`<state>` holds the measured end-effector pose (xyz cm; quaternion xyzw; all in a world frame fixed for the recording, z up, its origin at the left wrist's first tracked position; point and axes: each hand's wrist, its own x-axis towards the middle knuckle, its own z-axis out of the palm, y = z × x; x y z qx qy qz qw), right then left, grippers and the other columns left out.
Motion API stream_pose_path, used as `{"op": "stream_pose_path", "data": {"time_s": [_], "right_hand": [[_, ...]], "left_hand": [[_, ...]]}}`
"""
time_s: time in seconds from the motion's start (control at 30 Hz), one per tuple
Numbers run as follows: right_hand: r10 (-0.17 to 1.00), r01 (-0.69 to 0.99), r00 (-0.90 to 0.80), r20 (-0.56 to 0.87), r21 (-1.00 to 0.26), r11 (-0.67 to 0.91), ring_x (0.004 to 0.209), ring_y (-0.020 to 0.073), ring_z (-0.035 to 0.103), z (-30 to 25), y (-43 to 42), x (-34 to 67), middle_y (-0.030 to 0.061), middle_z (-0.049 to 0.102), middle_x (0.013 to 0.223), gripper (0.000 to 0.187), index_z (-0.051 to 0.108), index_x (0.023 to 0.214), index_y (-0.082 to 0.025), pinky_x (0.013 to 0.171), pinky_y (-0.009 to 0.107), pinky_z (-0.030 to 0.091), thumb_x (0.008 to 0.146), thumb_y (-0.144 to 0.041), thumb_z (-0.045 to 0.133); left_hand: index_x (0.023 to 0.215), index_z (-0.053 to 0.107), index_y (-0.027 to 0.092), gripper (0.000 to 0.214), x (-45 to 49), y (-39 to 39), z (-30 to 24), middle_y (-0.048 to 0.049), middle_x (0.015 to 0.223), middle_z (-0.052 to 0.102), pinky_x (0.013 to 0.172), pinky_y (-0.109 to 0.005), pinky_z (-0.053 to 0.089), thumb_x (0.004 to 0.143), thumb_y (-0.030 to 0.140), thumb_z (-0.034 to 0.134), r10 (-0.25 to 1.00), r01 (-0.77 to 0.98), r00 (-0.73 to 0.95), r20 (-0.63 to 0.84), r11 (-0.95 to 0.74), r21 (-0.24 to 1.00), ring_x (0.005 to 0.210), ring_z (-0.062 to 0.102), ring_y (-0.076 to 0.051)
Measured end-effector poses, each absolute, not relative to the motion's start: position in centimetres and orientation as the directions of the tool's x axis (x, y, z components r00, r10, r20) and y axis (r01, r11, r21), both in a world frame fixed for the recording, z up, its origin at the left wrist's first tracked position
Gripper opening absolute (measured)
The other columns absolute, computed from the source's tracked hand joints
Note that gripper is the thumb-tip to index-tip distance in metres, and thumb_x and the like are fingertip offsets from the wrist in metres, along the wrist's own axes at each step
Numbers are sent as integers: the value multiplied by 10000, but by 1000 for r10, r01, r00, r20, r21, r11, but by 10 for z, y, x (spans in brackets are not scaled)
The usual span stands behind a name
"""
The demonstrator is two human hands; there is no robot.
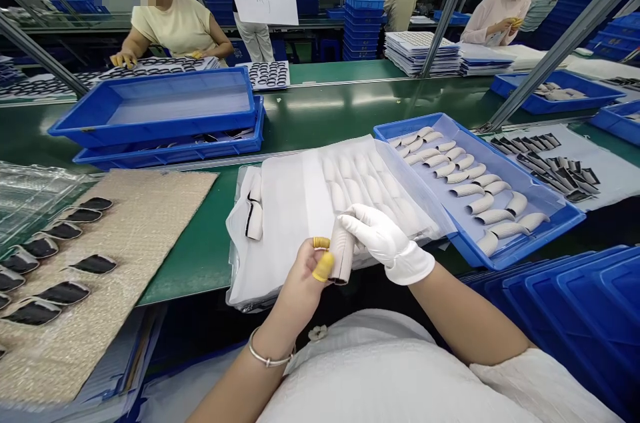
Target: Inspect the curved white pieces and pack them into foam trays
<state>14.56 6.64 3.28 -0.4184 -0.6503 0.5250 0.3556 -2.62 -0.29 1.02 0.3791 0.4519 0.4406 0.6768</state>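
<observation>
One pale tube (343, 255) is held nearly upright between both hands, just below the centre of the frame. Its lower left side is pinched by the left hand (304, 276), on which yellow finger cots (323, 266) are worn; its upper end is gripped by the white-gloved right hand (379, 236). Behind it, a white sheet (283, 203) is laid over the green table (197, 269). Similar pieces (457, 177) are arranged in a blue tray (565, 223) at the right, and dark-faced pieces (64, 292) are set out on a tan mat (135, 223) at the left.
</observation>
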Motion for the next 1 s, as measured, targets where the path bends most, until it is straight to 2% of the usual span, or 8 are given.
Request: {"op": "stream_pose_path", "data": {"time_s": [0.1,0.2,0.37,0.53,0.63,0.7,0.9,1.0], "right_hand": [[924,-72,-381,-43,-995,-76,544,89,434,25,67,143,-44,476,642,364,551,843,-185,518,224,360,946,-534,549],[903,-294,-425,-65,-933,-205,541,74,428,12,64,137,-47,481,666,367,540,844,-190,518,208,363,902,-542,627],[899,-417,-437,-27,-879,-230,547,76,428,-3,58,130,-47,487,651,367,560,837,-197,538,212,369,870,-545,671],[928,-228,-372,34,-972,-56,708,114,537,3,58,134,15,602,883,331,611,1033,-201,686,266,465,894,-499,647],[927,-50,-368,68,-997,53,983,183,585,12,53,135,82,538,1302,777,458,1398,-261,849,337,502,733,-439,817],[925,46,-378,48,-996,70,1081,219,567,17,49,134,86,492,1374,971,402,1465,-291,898,363,499,631,-392,890],[948,-101,-309,-76,-989,-112,785,150,590,18,54,128,25,634,909,415,639,1123,-197,734,302,493,827,-480,708],[956,-150,-281,-90,-979,-136,657,111,523,10,61,130,8,615,808,359,681,969,-172,624,258,430,872,-515,642]], "left_hand": [[1069,648,145,521,-25,-4,9,-64,936,730,752,-292,589,872,625,610,874,-467,327,-360,481,742,817,699,-172],[1003,725,107,488,-22,-7,2,-90,957,767,693,-231,610,824,561,714,771,-578,500,-393,636,512,797,731,-160],[957,761,112,464,-19,-13,-6,-63,910,790,640,-163,606,745,522,804,716,-664,630,-302,698,269,753,744,-129],[932,766,118,484,-18,-9,-2,-47,811,774,668,-165,606,683,526,842,796,-711,475,-375,598,369,671,720,-112],[963,754,139,474,-17,-6,2,-49,852,770,683,-209,621,687,514,843,869,-703,322,-375,485,520,717,720,-138],[928,742,164,419,-16,-6,3,-30,848,759,694,-227,621,698,499,842,900,-698,254,-353,424,578,734,710,-140],[926,697,157,424,-14,-9,4,-46,843,734,665,-225,588,743,525,804,899,-644,253,-358,432,631,723,686,-139],[953,682,157,439,-14,-11,2,-35,821,712,667,-229,575,745,524,804,893,-625,265,-364,446,641,724,670,-136]]}}
